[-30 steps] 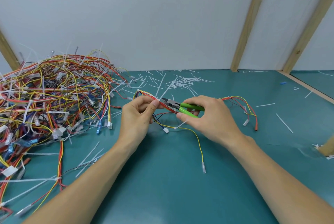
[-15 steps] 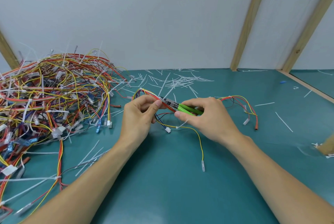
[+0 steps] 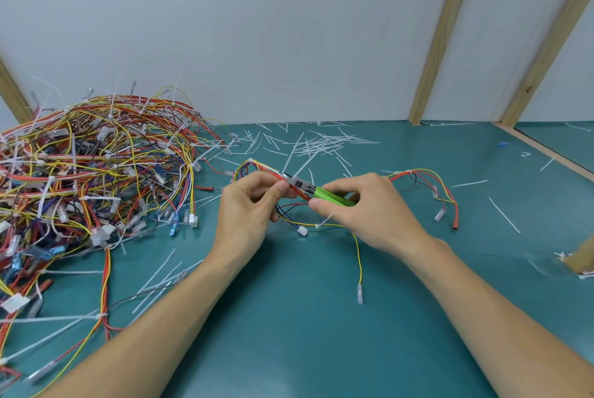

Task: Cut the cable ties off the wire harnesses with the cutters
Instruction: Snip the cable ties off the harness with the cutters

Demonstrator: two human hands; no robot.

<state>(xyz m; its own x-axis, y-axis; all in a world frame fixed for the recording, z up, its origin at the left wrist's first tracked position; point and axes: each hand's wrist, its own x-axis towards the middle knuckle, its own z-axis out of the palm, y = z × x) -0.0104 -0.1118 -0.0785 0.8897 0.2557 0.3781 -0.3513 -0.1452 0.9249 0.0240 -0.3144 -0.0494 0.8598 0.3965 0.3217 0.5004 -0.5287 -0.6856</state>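
1. Handles of the green cutters (image 3: 332, 198) were spread a second ago; now they are squeezed together, and both hands sit in almost the same spot
2. Right hand (image 3: 369, 208) curls round the green handles, and the metal tip points left at the wires
3. Left hand (image 3: 249, 204) pinches the wire harness (image 3: 418, 177) with thumb and fingers, right by the tip
4. Harness has red, yellow and blue wires; it loops over the green table (image 3: 289, 333) between the hands and trails off right
5. A white cable tie (image 3: 324, 221) sticks out under the right hand; whether it is cut I cannot tell
6. Big pile of harnesses (image 3: 96, 172) lies on the left, and cut tie bits (image 3: 318, 145) lie behind the hands
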